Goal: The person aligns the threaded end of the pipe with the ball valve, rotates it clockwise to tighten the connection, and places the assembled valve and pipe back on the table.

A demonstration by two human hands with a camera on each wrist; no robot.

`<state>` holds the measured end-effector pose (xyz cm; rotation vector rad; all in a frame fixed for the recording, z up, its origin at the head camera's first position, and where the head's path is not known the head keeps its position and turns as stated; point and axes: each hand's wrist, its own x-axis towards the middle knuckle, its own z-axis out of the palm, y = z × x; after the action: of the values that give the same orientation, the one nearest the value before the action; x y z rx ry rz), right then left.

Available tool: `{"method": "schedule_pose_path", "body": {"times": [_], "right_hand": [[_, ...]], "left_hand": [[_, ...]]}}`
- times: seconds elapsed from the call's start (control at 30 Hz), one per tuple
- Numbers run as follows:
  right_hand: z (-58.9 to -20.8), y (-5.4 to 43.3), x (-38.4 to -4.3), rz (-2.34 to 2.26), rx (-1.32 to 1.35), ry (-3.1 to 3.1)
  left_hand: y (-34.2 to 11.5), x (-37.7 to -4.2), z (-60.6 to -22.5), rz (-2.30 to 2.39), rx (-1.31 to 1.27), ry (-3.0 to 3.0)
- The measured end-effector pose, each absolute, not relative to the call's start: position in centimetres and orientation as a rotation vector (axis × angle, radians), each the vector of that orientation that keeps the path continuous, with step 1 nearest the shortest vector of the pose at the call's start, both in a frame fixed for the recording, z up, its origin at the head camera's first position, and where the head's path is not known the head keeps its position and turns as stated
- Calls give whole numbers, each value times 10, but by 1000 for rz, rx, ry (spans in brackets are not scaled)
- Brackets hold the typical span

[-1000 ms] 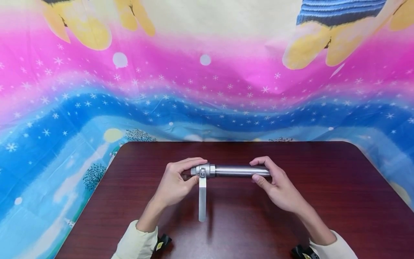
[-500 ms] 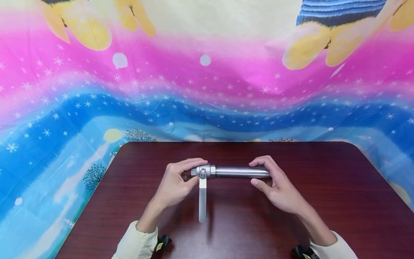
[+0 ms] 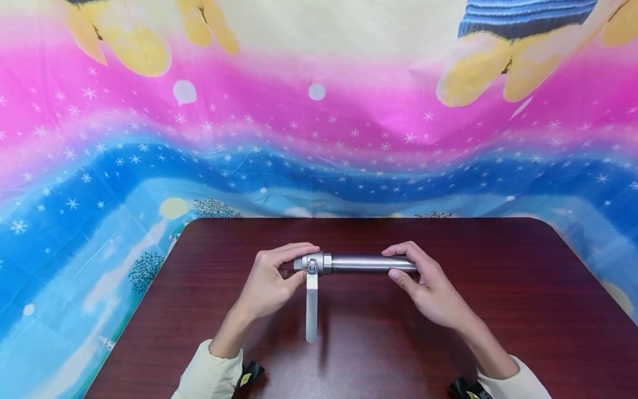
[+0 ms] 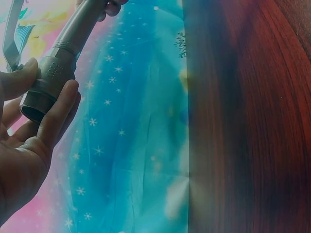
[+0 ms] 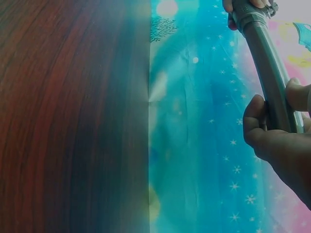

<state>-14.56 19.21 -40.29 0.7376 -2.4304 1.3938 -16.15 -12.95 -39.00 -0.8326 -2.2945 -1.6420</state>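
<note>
A silver ball valve [image 3: 313, 262] is joined to a straight metal pipe [image 3: 360, 263], and the two lie level across the middle of the head view. My left hand [image 3: 271, 280] grips the valve body between thumb and fingers. Its flat lever handle [image 3: 311, 310] points toward me. At the other end, my right hand [image 3: 431, 288] holds the pipe, thumb on the near side and fingers over the far side. The left wrist view shows the valve's open round end [image 4: 36, 108] between the fingers. In the right wrist view, the thumb and fingers wrap the pipe [image 5: 272, 73].
A dark red-brown wooden table [image 3: 379, 354] lies beneath the hands. Behind it hangs a pink and blue cloth [image 3: 319, 149] with printed snowflakes, meeting the table's far edge. Black straps [image 3: 251, 374] sit at both cuffs.
My right thumb lifted slightly off the pipe half a second ago and is back against it now. The valve and my left hand stay in place.
</note>
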Motion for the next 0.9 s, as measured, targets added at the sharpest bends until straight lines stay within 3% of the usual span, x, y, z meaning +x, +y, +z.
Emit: {"method": "schedule_pose_path", "body": {"times": [0.9], "right_hand": [[-405, 191, -146, 1422, 752, -2425]], "left_hand": [[-130, -162, -390, -1646, -836, -2291]]}}
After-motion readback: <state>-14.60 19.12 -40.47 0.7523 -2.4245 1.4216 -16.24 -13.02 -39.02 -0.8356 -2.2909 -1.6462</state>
